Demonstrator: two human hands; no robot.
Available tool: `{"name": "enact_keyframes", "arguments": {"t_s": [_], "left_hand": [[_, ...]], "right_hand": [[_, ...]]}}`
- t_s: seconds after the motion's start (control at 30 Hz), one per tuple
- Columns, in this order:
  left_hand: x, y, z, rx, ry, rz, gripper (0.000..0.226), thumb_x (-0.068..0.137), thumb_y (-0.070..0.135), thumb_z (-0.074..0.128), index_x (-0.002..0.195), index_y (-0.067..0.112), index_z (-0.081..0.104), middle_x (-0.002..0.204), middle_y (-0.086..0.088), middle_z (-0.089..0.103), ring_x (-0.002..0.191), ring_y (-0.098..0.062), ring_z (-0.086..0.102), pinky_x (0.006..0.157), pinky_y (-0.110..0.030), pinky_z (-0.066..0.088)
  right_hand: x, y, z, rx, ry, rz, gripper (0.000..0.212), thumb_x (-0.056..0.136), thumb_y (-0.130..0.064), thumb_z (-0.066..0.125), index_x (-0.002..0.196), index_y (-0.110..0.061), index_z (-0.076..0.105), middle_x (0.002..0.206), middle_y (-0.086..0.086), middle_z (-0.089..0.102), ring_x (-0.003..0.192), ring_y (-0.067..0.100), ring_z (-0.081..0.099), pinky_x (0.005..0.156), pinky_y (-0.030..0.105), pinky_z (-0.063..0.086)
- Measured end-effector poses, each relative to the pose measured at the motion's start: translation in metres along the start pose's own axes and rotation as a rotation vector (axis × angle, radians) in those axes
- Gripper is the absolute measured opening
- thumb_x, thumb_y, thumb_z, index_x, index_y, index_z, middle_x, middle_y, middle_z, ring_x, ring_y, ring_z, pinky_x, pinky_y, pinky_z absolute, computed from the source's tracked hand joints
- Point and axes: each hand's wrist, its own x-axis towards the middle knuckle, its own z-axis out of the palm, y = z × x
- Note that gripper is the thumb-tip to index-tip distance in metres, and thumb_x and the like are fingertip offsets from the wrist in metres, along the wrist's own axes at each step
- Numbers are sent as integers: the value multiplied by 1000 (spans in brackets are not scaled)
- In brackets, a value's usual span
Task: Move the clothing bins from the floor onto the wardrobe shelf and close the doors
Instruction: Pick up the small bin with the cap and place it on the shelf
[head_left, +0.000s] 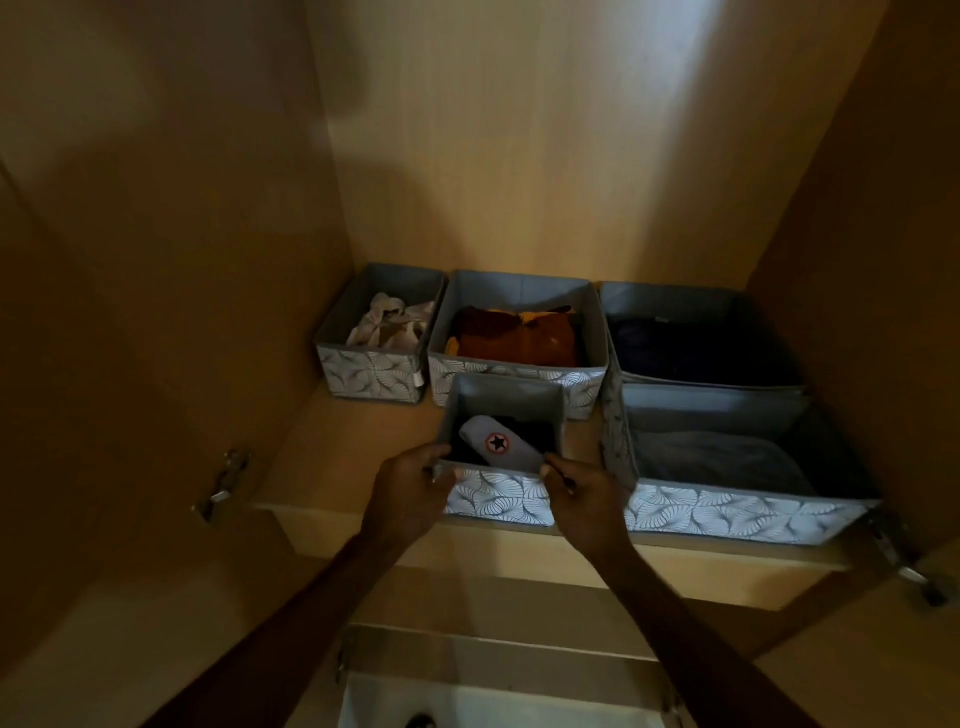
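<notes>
The left door is standing open, its hinge showing at the shelf edge. At the back left of the shelf a small bin is sitting with pale crumpled cloth in it. Just beside it on the right, a wider bin is holding brown and mustard clothes. In front of that one, at the shelf's front edge, a little bin is resting with a grey piece bearing a red-ringed star badge lying over dark things inside. The left hand is gripping the little bin's near left corner, thumb on the rim and fingers closed round the front wall. The right hand is pinching the near right corner in the same manner, so both hands are clamped on this bin. Whether its base is fully down on the shelf is hard to tell. To the right, a back bin is holding dark navy cloth, and touching its front is a large bin with grey folded fabric, reaching the front edge. The right door is also standing open.
</notes>
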Motion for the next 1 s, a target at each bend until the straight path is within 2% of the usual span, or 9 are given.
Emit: {"name": "enact_keyframes", "arguments": {"t_s": [0.13,0.33,0.47,0.53,0.6,0.7,0.83,0.9,1.0], "left_hand": [[2,-10,-22,93,65,-19,41,88,27,68,127,16,62,114,-6,72,96,-16,69,82,-37,59],[4,-38,-74,187,181,-100,51,86,34,70,132,14,58,116,-9,70,101,-24,67,82,-37,57],[-3,-50,-94,374,249,-59,55,89,25,64,140,13,49,144,-14,49,129,-33,48,103,-43,44],[-9,-54,-98,518,212,51,58,88,22,61,143,14,45,154,-16,35,138,-36,36,109,-48,38],[-16,-59,-100,629,133,120,62,85,20,58,145,15,41,155,-16,32,141,-36,32,112,-48,34],[-23,-63,-101,717,113,138,73,80,18,61,148,17,36,156,-14,31,142,-35,30,114,-48,31],[-26,-61,-105,773,104,148,78,74,24,66,146,15,39,152,-19,36,139,-40,35,111,-51,31],[-24,-59,-108,765,80,126,78,75,28,65,147,15,39,151,-20,35,139,-41,32,112,-51,29],[-21,-60,-113,743,66,93,76,75,34,58,147,19,38,153,-16,31,141,-38,28,112,-52,32]], "right_hand": [[3,-11,26,-41,-72,-47,44,89,-43,51,113,-13,73,93,5,76,83,15,70,73,28,54],[8,-48,76,-45,-261,-153,35,96,-23,57,126,-7,63,118,15,70,105,26,67,87,24,48],[11,-73,107,13,-453,-180,43,95,-12,55,138,-6,50,129,18,63,117,24,60,92,14,39],[12,-81,117,45,-526,-158,54,95,-9,55,146,-11,39,124,16,64,114,16,58,92,13,37],[12,-83,124,79,-542,-127,71,93,-8,58,152,-20,22,103,1,64,105,9,53,89,15,38],[9,-84,131,86,-579,-52,89,88,-8,61,153,-27,2,97,-11,55,95,10,53,81,20,42],[22,-82,146,65,-595,-27,82,79,-7,57,151,-21,21,83,-23,41,82,7,45,82,28,42],[27,-87,148,75,-616,-14,86,77,-8,56,153,-22,18,99,-18,52,86,4,50,87,31,45],[26,-94,144,64,-649,-12,89,83,-1,60,155,-20,11,139,6,50,126,22,50,102,30,44]]}}
